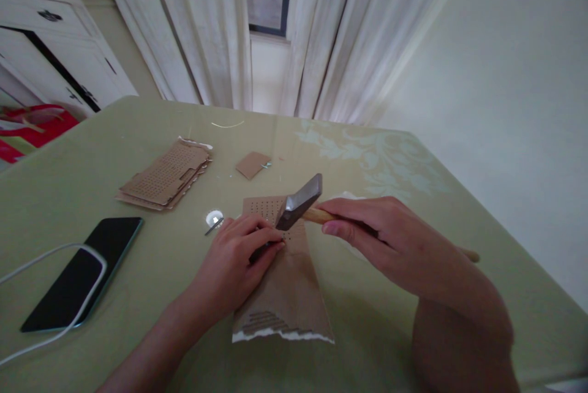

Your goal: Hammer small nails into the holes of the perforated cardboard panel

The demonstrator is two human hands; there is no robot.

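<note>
Hammer over unprinted cardboard

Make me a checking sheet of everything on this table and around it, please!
Surface: green table, bare in places.
Job's things: cardboard strip with punched holes lies flat, torn at the near end; hammer head just above its far end.
Clutter: stack of punched cardboard; small cardboard scrap; phone face up; small round white thing.
Hands: left hand pins a thin dark tool to the strip; right hand grips the hammer's wooden handle.
Cables: white cable looped over the phone.
Surroundings: white curtains, window, white cabinet.
</note>
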